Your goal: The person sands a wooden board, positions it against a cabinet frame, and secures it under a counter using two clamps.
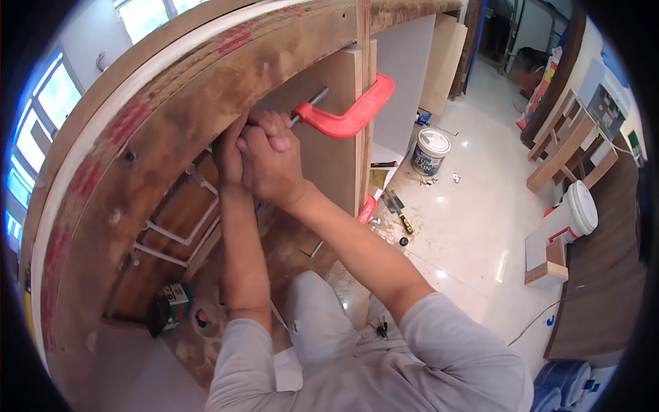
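A red G-clamp (353,120) sits over the edge of an upright wooden panel (336,151), under the curved counter. Its threaded screw (318,96) runs down to my clasped hands. My right hand (273,161) is closed at the handle end of that screw, fingers curled tight. Behind and against it, my left hand (230,152) is also closed, partly covered by the right. The handle itself is hidden within the fingers. Lower on the panel edge is a second red clamp (368,209), with its metal bar (316,248) showing below.
The thick curved wooden counter edge (171,103) arches close above my hands. A dark green-labelled tin (171,307) stands below on the left. On the floor are a paint bucket (430,152), a yellow-black handled tool (399,213), debris, a white bucket (573,209) and a wooden stand (570,151).
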{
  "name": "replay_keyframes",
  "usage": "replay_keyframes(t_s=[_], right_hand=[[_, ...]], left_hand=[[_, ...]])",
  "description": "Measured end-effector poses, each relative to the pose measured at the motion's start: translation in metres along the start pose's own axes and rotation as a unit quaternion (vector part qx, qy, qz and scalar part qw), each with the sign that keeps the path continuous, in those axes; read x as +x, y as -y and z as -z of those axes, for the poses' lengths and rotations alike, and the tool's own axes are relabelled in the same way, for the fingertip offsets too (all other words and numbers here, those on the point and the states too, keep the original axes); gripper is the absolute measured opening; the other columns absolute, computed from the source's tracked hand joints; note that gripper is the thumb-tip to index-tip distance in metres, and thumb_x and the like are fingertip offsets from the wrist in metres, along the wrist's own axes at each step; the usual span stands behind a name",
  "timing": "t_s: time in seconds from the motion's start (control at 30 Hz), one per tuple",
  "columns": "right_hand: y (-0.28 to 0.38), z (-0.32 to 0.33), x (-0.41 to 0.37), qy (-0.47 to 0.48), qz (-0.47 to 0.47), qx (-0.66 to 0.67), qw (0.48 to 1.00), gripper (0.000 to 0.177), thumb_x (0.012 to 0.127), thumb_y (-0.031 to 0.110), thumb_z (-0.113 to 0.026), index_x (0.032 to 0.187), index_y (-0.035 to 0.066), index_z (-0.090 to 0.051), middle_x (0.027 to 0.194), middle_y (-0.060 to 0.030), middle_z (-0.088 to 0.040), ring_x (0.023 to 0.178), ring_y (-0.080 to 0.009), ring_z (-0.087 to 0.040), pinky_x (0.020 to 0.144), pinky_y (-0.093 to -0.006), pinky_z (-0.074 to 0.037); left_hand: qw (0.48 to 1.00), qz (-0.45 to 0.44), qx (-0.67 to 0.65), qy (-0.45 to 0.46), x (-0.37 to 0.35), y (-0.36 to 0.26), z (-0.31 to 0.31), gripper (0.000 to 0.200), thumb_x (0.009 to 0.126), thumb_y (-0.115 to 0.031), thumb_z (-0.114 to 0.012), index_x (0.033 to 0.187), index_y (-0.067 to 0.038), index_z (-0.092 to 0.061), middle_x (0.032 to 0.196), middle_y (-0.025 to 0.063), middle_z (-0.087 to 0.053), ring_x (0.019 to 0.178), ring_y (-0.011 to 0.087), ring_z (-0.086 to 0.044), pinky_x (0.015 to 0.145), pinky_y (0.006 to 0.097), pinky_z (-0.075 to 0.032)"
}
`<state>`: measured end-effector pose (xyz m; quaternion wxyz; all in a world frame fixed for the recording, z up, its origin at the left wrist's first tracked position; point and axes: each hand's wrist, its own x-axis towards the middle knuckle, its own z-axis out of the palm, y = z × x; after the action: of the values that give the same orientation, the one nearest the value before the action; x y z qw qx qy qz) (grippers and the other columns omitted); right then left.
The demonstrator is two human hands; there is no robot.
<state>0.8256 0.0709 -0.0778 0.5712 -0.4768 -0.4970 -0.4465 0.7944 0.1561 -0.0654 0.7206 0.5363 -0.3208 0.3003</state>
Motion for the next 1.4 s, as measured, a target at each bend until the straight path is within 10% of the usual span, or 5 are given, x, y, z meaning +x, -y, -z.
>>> replay_keyframes(t_s=[0.27, 0.37, 0.5, 0.87, 1.4], right_hand=[[-0.001, 0.046, 0.027, 0.372, 0.101, 0.028, 0.922, 0.019, 0.077, 0.020, -0.061, 0.086, 0.003, -0.060, 0.086, -0.0138, -0.062, 0.082, -0.0314, -0.060, 0.072, -0.0408, -0.047], [-0.006, 0.070, 0.058, 0.472, 0.231, 0.025, 0.851, 0.021, 0.078, 0.021, -0.061, 0.090, 0.004, -0.062, 0.084, -0.0129, -0.062, 0.084, -0.0311, -0.062, 0.073, -0.0395, -0.050], [-0.005, 0.064, 0.077, 0.610, 0.261, -0.075, 0.745, 0.019, 0.078, 0.020, -0.060, 0.092, 0.007, -0.064, 0.087, -0.0111, -0.064, 0.088, -0.0289, -0.063, 0.071, -0.0377, -0.054], [-0.018, 0.034, 0.065, 0.655, 0.213, -0.003, 0.725, 0.022, 0.080, 0.012, -0.054, 0.098, 0.003, -0.061, 0.092, -0.0154, -0.066, 0.090, -0.0294, -0.064, 0.076, -0.0399, -0.051], [-0.027, 0.025, 0.077, 0.677, 0.173, -0.039, 0.714, 0.016, 0.080, 0.015, -0.054, 0.086, 0.006, -0.066, 0.088, -0.0128, -0.066, 0.087, -0.0276, -0.063, 0.073, -0.0396, -0.051]], left_hand=[[0.894, 0.023, -0.084, -0.439, -0.083, 0.016, -0.046, 0.034, 0.099, -0.028, -0.040, 0.118, -0.003, -0.050, 0.111, 0.0093, -0.060, 0.106, 0.0203, -0.057, 0.095, 0.0352, -0.043], [0.975, 0.027, -0.025, -0.217, -0.110, 0.025, -0.040, 0.032, 0.098, -0.022, -0.040, 0.125, -0.006, -0.047, 0.121, 0.0070, -0.056, 0.111, 0.0207, -0.055, 0.096, 0.0424, -0.045], [0.973, 0.046, 0.088, -0.208, -0.101, 0.020, -0.046, 0.033, 0.097, -0.023, -0.043, 0.125, -0.007, -0.046, 0.120, 0.0072, -0.056, 0.110, 0.0207, -0.055, 0.093, 0.0415, -0.047], [0.839, -0.078, -0.083, -0.533, -0.038, 0.039, -0.072, 0.039, 0.094, -0.035, -0.043, 0.122, -0.009, -0.049, 0.125, 0.0076, -0.052, 0.118, 0.0233, -0.049, 0.097, 0.0394, -0.041], [0.793, -0.071, -0.054, -0.602, -0.003, 0.027, -0.066, 0.036, 0.091, -0.029, -0.042, 0.113, -0.003, -0.054, 0.117, 0.0097, -0.056, 0.111, 0.0214, -0.053, 0.096, 0.0369, -0.043]])
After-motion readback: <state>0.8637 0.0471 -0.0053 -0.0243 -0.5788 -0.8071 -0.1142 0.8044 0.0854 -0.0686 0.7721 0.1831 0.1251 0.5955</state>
